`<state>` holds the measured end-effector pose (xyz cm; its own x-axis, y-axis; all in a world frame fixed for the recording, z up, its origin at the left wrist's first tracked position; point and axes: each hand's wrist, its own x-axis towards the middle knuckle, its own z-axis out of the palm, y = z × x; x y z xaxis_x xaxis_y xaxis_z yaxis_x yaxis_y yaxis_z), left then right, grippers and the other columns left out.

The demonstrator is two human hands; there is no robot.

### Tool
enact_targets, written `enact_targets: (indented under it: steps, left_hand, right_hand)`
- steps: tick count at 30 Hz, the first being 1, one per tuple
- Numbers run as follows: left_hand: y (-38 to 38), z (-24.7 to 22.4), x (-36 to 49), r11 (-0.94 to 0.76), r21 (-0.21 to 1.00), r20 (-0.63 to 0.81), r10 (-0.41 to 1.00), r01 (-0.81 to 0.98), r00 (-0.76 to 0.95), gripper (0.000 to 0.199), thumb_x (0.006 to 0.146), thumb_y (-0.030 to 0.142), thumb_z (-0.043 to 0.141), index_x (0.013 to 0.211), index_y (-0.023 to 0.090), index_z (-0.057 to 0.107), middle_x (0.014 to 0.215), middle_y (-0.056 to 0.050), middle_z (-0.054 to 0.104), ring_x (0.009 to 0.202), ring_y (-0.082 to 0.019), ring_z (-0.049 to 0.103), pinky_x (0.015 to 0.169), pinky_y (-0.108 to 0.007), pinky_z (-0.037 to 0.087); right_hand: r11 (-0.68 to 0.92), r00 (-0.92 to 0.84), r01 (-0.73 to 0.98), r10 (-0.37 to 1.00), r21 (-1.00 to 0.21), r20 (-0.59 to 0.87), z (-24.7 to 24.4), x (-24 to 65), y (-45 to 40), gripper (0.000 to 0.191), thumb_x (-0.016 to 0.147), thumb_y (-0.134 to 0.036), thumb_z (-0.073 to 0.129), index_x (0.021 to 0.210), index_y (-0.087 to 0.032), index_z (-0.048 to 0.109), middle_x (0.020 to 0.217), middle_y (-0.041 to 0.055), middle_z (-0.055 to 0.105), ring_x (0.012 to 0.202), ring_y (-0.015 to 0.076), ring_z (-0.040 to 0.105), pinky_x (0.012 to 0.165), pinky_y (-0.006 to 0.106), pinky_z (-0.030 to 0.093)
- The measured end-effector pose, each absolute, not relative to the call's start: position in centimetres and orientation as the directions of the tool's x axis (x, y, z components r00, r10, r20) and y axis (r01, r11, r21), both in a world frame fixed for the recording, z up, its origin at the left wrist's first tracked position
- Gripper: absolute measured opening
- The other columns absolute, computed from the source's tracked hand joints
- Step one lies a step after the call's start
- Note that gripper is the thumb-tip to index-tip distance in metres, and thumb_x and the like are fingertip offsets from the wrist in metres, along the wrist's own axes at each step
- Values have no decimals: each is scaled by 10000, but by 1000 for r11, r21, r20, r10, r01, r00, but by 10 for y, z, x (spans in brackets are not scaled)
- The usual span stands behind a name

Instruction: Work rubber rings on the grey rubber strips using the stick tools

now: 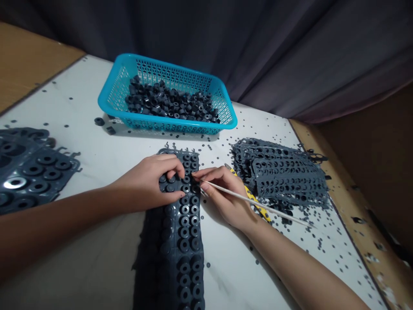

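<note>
A dark rubber sheet (189,232) moulded with rows of round, holed parts runs from the centre to the bottom edge. My left hand (155,183) rests over its upper left part, fingers curled and thumb apart, touching the sheet; whether it grips a part is hidden. At the sheet's right edge, my right hand (226,193) pinches a thin pale stick (258,203), whose long end points down to the right. Its fingertips are beside the round parts. A yellow tool (262,210) lies partly hidden behind my right hand.
A blue basket (167,122) holding many dark round parts stands at the back. Perforated dark sheets (284,172) are piled at the right, with small dark discs scattered around. Another moulded sheet (35,172) lies at the left. A dark curtain (206,34) hangs behind.
</note>
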<state>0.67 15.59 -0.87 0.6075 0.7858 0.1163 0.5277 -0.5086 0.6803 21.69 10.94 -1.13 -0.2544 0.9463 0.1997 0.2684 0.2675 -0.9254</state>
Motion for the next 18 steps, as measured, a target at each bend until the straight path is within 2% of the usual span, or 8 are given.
enact_targets:
  steps: [6, 13, 18]
  left_hand:
    - [155, -11, 8, -535, 666, 150, 779, 521, 608, 175, 733, 227, 563, 891, 192, 628, 717, 25, 502, 701, -126, 509, 664, -227, 401]
    - [157, -15, 11, -553, 674, 212, 780, 490, 588, 162, 785, 236, 554, 819, 169, 697, 676, 12, 547, 640, -111, 519, 598, -216, 381]
    - [158, -14, 12, -555, 662, 215, 784, 504, 582, 187, 798, 240, 536, 752, 164, 700, 616, 15, 517, 597, -111, 504, 557, -215, 362]
  right_hand:
    - [202, -253, 223, 957, -954, 143, -10, 217, 110, 100, 866, -297, 614, 856, -202, 583, 1017, 76, 700, 912, 174, 670, 787, 317, 536]
    - [160, -317, 214, 944, -964, 86, -10, 216, 113, 98, 834, -283, 655, 823, -193, 618, 1064, 89, 697, 973, 187, 663, 826, 327, 526]
    - [149, -338, 217, 939, -965, 68, -10, 216, 114, 70, 834, -249, 654, 837, -188, 619, 1058, 89, 702, 974, 189, 669, 815, 323, 530]
